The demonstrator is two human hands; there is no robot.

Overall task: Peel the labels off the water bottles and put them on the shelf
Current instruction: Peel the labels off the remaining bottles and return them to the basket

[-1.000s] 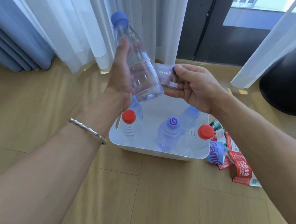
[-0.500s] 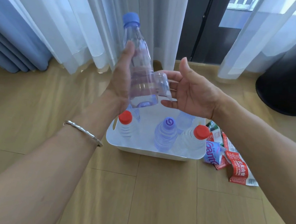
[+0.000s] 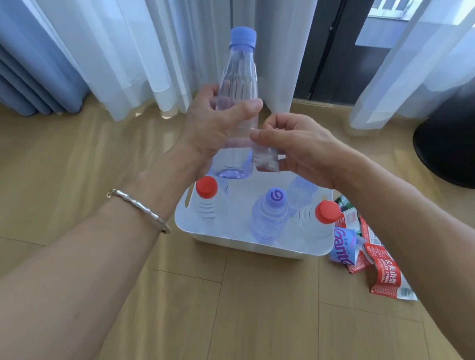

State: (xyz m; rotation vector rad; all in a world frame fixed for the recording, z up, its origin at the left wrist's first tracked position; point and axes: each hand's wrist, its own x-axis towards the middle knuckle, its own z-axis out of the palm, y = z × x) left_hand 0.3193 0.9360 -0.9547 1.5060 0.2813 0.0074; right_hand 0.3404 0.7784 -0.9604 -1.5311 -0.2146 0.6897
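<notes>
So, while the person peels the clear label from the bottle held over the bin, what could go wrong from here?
1. The left hand grips the held bottle only around its middle, so a hard pull by the right hand on the clear label could tilt or drop it onto the bottles in the white bin.
2. The thin label might tear and leave a piece stuck.

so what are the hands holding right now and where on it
The left hand grips the blue-capped bottle around its middle. The right hand pinches the clear label, peeled partly off the bottle's lower side.
</notes>
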